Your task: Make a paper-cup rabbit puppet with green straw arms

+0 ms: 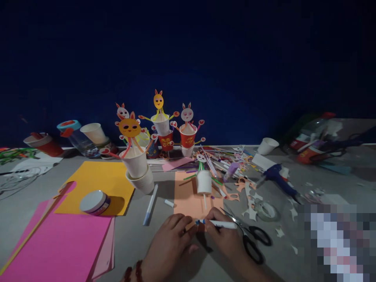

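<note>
My right hand (225, 235) is closed round a white marker pen (219, 223) whose blue tip points left, over the near edge of an orange paper sheet (188, 196). My left hand (170, 243) rests with fingers curled on that same near edge, thumb close to the pen tip; whatever lies under its fingers is hidden. A bead bracelet is on my left wrist. A small white paper cup with a bunny face on sticks (203, 178) stands on the orange sheet just beyond my hands.
Black-handled scissors (251, 235) lie right of my right hand. A tape roll (266, 210), a blue glue gun (279, 178), yellow paper (96, 184), pink paper (55, 243), a round tin (94, 202), a loose pen (150, 204) and several cup figures (161, 125) surround them.
</note>
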`<state>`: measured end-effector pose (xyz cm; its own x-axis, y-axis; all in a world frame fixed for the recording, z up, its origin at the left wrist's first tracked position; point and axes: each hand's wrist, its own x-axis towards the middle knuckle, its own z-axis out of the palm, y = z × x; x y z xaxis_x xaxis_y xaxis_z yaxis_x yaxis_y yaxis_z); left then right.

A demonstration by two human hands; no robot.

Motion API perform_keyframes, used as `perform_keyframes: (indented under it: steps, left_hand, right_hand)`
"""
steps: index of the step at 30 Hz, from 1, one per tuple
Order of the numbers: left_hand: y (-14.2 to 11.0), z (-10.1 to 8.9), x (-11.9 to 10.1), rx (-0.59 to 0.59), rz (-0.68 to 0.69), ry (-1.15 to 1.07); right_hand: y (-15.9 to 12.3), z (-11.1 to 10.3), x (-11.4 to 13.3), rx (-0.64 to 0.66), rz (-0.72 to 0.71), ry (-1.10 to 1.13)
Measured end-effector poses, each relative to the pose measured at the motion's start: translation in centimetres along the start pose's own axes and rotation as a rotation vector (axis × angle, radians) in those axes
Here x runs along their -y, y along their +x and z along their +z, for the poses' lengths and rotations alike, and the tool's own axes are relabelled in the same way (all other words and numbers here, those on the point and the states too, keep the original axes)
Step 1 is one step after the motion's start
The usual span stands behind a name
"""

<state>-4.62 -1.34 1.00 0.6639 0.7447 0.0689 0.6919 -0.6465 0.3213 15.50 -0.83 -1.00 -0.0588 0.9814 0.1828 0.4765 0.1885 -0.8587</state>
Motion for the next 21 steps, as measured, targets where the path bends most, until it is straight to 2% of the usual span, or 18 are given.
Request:
perform_keyframes:
  steps: [9, 21]
  left_hand:
    - [0.07, -0.19, -0.14, 0.024, -0.022, -0.007]
    - [0.03, -0.18, -0.05, -0.006, 0.001, -0.001]
  right_hand:
    - [-0.08, 0.07, -0.23, 0.006, 0.008, 0.003]
    - [-0.08, 0.16, -0.33, -0.026, -0.002, 0.035]
